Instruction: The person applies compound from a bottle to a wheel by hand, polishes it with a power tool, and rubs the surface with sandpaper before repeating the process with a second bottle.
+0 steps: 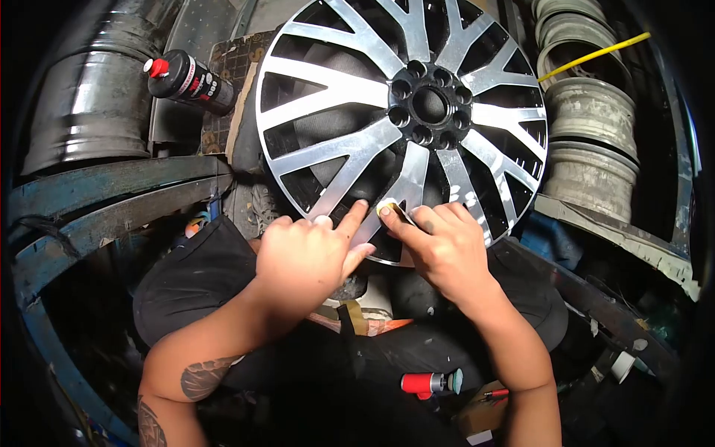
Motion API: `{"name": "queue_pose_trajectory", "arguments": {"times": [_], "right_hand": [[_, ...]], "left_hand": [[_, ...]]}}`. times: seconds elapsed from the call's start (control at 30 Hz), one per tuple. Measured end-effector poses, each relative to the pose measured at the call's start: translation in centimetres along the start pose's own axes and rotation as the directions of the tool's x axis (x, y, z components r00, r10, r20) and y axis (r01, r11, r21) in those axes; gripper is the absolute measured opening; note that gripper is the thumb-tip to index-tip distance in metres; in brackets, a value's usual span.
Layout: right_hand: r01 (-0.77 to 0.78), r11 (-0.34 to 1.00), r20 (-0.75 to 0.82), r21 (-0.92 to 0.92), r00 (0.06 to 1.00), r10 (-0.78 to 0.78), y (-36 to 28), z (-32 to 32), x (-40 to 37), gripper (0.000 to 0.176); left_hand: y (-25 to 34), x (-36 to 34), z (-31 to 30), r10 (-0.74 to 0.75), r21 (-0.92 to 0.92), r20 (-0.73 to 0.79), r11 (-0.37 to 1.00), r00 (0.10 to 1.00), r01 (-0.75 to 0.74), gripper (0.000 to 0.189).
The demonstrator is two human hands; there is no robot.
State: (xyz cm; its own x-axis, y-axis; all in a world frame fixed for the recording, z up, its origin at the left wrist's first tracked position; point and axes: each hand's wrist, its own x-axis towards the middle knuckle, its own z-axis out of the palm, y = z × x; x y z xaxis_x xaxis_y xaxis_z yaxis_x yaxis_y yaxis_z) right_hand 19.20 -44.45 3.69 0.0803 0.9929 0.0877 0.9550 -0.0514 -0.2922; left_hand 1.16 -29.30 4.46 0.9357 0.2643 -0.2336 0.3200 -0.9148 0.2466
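A black alloy wheel [333,95] with bright machined spokes lies face up in front of me. My left hand [307,252] rests at its near rim, index finger and thumb stretched apart, the index fingertip against the edge of a spoke. In my right hand [445,242], thumb and fingers pinch a small yellowish piece with a dark side [387,208], pressed to a near spoke close to where it forks. What that piece is made of I cannot make out. White specks show on the spokes right of my right hand.
A black bottle with a red cap [195,82] stands at left, beside large metal rims [93,104]. More rims [592,119] are stacked at right under a yellow stick [596,56]. Blue metal beams [126,179] flank me. A small red power tool [424,384] lies below.
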Motion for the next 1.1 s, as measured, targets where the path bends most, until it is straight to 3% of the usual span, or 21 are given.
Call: {"name": "queue_pose_trajectory", "arguments": {"times": [0.23,0.33,0.43,0.53,0.57,0.67,0.7,0.8,0.83,0.93,1.0,1.03,1.07,1.1], "right_hand": [[-0.029,0.999,0.096,-0.021,0.995,0.031,-0.2,-0.6,0.0,0.050],[-0.023,0.999,0.050,-0.022,0.998,0.024,-0.4,0.2,0.4,0.050],[-0.064,0.998,0.070,-0.021,0.995,0.065,-0.7,-0.4,0.0,0.051],[-0.076,0.997,0.028,0.004,0.997,0.075,-0.7,-0.1,0.8,0.049],[-0.099,0.993,-0.003,0.068,0.995,0.099,-0.4,-0.4,1.4,0.044],[-0.302,0.838,-0.133,0.455,0.907,0.399,0.1,-3.4,2.1,0.028],[-0.222,0.823,-0.256,0.523,0.880,0.400,1.2,-3.8,2.0,0.024],[-0.304,0.674,-0.144,0.673,0.841,0.522,1.7,-5.4,1.5,0.018],[-0.298,0.709,-0.139,0.639,0.862,0.487,1.6,-5.2,1.3,0.017],[-0.291,0.802,-0.072,0.522,0.921,0.382,1.5,-4.7,0.5,0.022],[-0.305,0.835,-0.057,0.458,0.927,0.370,1.5,-5.1,0.7,0.017],[-0.250,0.848,-0.094,0.468,0.939,0.329,1.9,-4.7,0.7,0.017],[-0.192,0.861,-0.135,0.470,0.949,0.286,2.1,-4.3,0.9,0.017],[-0.100,0.870,-0.204,0.482,0.953,0.223,1.7,-4.3,1.0,0.016]], "left_hand": [[-0.9,0.3,0.2,0.040,-0.098,0.027,0.994,0.999,-0.037,0.044],[-0.8,0.3,-0.2,0.022,-0.076,0.044,0.997,0.999,-0.019,0.047],[-0.4,0.3,-0.3,0.019,-0.046,-0.024,0.999,1.000,-0.020,0.051],[0.9,-0.1,0.3,-0.022,-0.007,-0.051,1.000,0.998,0.021,0.071],[1.6,-0.3,0.3,0.000,-0.013,-0.059,1.000,0.998,-0.001,0.079],[3.1,-1.2,0.7,0.055,-0.126,0.003,0.991,0.998,-0.054,0.088],[3.2,-1.1,1.0,0.047,-0.154,-0.050,0.987,0.998,-0.054,0.087],[3.0,-0.7,1.2,0.047,-0.111,-0.050,0.992,0.998,-0.052,0.092],[2.8,-0.3,1.1,0.052,-0.080,-0.058,0.995,0.997,-0.057,0.090],[0.9,0.5,-1.8,-0.099,-0.041,0.015,0.994,0.995,0.100,0.052],[-2.0,1.9,-4.9,-0.324,-0.303,0.075,0.894,0.943,0.331,0.038],[-3.0,2.3,-6.0,-0.326,-0.515,0.074,0.797,0.942,0.316,0.039],[-3.4,2.7,-6.8,-0.327,-0.701,0.070,0.656,0.942,0.280,0.042],[-3.2,2.9,-6.4,-0.259,-0.923,0.077,0.346,0.963,0.167,0.047]]}}
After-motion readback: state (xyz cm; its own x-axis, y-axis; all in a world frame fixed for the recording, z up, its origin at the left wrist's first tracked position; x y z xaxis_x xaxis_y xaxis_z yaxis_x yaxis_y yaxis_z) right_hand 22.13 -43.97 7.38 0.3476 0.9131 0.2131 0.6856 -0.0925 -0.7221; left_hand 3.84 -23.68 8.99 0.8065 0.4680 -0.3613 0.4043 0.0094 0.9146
